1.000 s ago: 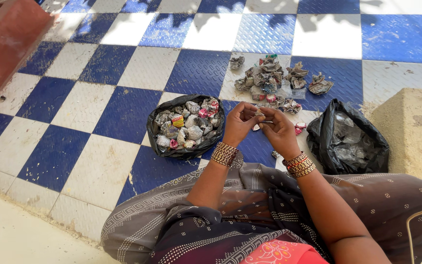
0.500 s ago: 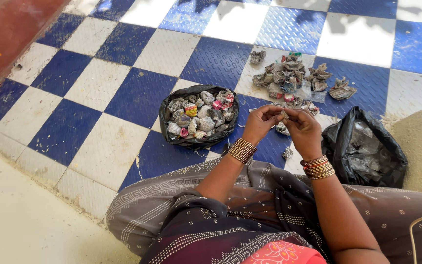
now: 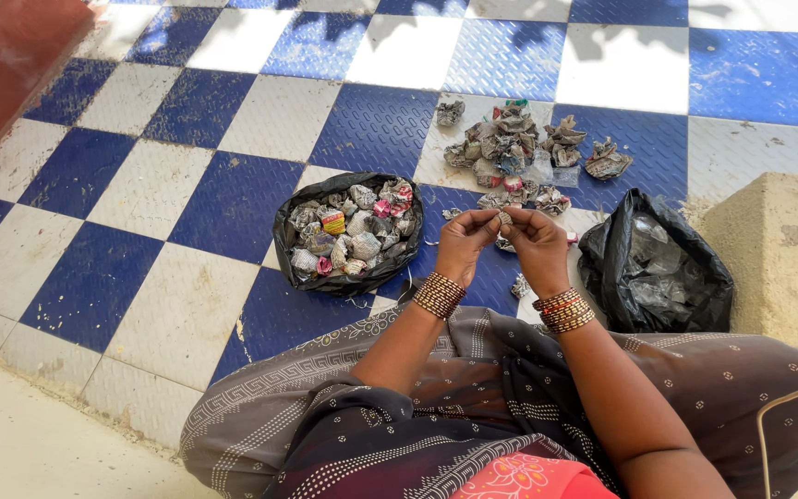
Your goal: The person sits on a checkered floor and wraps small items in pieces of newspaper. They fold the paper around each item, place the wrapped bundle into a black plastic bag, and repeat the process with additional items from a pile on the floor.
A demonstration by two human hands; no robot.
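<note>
Both hands (image 3: 502, 242) pinch a small paper wad (image 3: 504, 218); wad-filled black bag (image 3: 348, 233) beside.

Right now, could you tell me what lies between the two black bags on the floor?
In the head view, both hands, left hand and right hand, pinch a small paper piece between the black bag of paper wads and the other black bag.

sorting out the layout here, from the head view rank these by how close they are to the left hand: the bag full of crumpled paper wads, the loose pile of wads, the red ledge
1. Bag of paper wads, just left of the left hand.
2. Loose pile of wads, on the floor beyond the hand, slightly right.
3. Red ledge, far off in the top left corner.
</note>
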